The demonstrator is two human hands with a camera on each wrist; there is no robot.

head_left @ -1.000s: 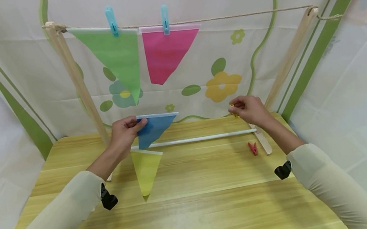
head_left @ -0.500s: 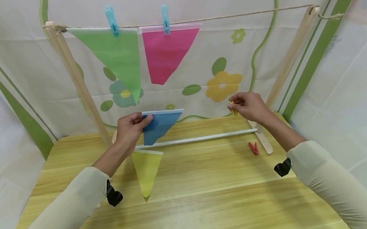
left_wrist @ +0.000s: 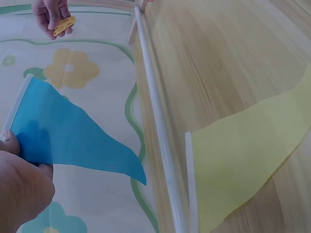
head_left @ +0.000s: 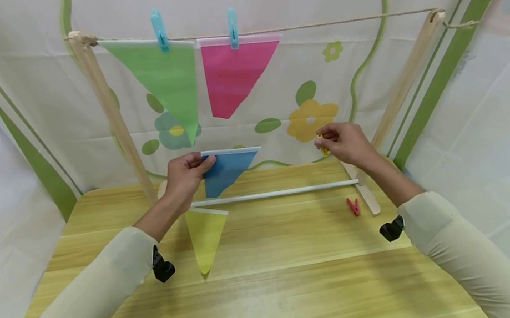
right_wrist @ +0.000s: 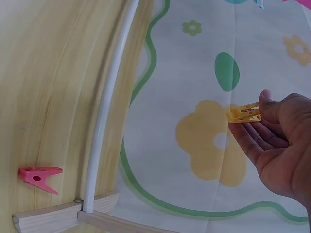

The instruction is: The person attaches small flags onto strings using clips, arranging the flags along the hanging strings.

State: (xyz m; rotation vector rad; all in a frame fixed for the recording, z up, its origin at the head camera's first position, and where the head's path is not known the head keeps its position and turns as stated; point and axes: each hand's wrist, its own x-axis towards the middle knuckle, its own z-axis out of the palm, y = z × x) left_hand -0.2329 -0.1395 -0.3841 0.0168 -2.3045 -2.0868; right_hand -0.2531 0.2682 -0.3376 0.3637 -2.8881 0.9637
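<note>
My left hand [head_left: 185,177] pinches a blue pennant [left_wrist: 73,131] by the left end of its white top edge, holding it above the white rod. Farther right, my right hand [head_left: 347,142] grips a yellow clothespin [right_wrist: 244,114] between thumb and fingers. Both hands are below a twine line [head_left: 338,22] strung between two wooden posts. A green pennant [head_left: 165,78] and a pink pennant [head_left: 237,72] hang from that twine, each under a light blue clothespin [head_left: 232,27]. On the table lie a yellow pennant [head_left: 207,237] and a red clothespin [head_left: 353,206].
Wooden posts [head_left: 111,110] stand at left and right, joined low down by a white rod [head_left: 281,193]. Behind them hangs a printed fabric wall with flowers [head_left: 312,118]. The wood-grain table [head_left: 269,303] spreads out in front.
My left hand has moved up and to the right with the blue pennant. The right hand has risen slightly with the yellow clothespin.
</note>
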